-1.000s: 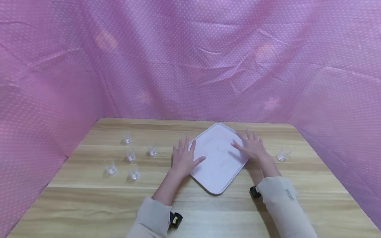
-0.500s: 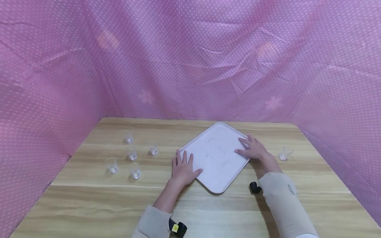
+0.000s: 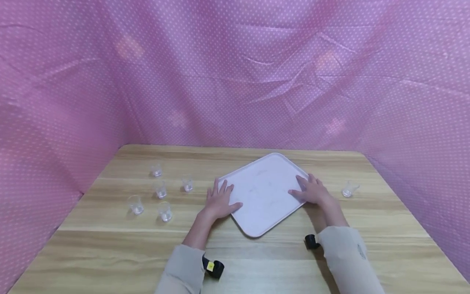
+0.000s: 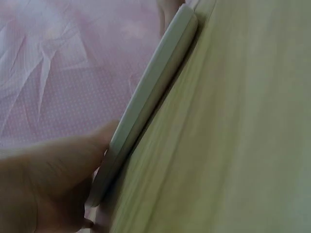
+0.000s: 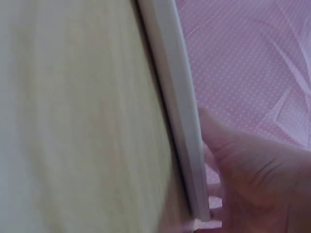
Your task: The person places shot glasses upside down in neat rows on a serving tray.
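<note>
A pale rectangular tray (image 3: 264, 196) lies on the table at an angle, one rounded corner pointing toward me. My left hand (image 3: 219, 202) rests at its left corner, fingers spread and thumb reaching over the rim. On the opposite corner, my right hand (image 3: 313, 192) touches the tray with fingers spread across its edge. The left wrist view shows the left thumb against the tray's rim (image 4: 150, 82), which sits close over the tabletop. Seen from the right wrist, the right thumb lies at the rim (image 5: 182, 92) and several fingers show beyond it.
Several small clear cups stand on the left of the wooden table (image 3: 110, 253), among them a front cup (image 3: 165, 213) and one nearer the tray (image 3: 188, 184). Another clear cup (image 3: 349, 190) stands right of the right hand. A pink dotted curtain (image 3: 235, 81) surrounds the table.
The tray has turned clockwise, its near corner swinging left. My hands have come down onto its corners; the left has then moved slightly left and away, the right slightly toward me.
</note>
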Demonstrator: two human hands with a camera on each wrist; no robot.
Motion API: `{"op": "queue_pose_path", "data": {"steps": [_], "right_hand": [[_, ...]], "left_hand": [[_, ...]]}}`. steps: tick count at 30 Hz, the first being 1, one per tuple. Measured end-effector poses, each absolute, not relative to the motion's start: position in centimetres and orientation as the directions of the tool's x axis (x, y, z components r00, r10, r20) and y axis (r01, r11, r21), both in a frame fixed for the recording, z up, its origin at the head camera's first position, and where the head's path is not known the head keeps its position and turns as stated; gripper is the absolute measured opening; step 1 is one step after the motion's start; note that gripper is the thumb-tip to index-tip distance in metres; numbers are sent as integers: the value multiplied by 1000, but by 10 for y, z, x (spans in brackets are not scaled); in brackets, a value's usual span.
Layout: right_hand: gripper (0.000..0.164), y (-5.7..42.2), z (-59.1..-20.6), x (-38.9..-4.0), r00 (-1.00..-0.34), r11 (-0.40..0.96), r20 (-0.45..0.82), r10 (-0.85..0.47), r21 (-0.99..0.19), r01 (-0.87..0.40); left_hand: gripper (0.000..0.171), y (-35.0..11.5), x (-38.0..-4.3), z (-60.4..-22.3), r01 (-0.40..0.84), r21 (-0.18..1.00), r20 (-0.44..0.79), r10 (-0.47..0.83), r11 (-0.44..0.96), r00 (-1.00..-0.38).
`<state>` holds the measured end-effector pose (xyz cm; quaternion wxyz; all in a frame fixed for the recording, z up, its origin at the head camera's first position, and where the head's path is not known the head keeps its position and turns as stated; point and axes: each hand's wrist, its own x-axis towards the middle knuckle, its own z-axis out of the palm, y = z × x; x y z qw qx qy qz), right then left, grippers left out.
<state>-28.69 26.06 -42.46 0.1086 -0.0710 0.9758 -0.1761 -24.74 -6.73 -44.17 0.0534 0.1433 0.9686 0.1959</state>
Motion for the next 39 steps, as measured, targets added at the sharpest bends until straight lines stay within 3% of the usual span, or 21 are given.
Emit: {"op": "queue_pose_path", "data": {"steps": [13, 20, 25, 32, 39], "right_hand": [[86, 245, -419, -264, -965, 939, -253, -64, -344, 28], [72, 256, -431, -278, -982, 943, -57, -178, -293, -154], [68, 266, -439, -294, -977, 915, 40, -211, -342, -212], [68, 273, -443, -302, -969, 892, 50, -241, -382, -241], [72, 269, -443, -300, -971, 882, 15, -238, -415, -222]], "left_hand": [[73, -77, -280, -442, 255, 436, -36, 300, 863, -953], [70, -63, -267, -435, 221, 328, -65, 255, 918, -965], [75, -42, -246, -432, 158, 258, -77, 184, 953, -980], [82, -23, -221, -430, 139, 233, -95, 164, 963, -982], [82, -26, -222, -437, 143, 265, -62, 165, 954, -984]]}}
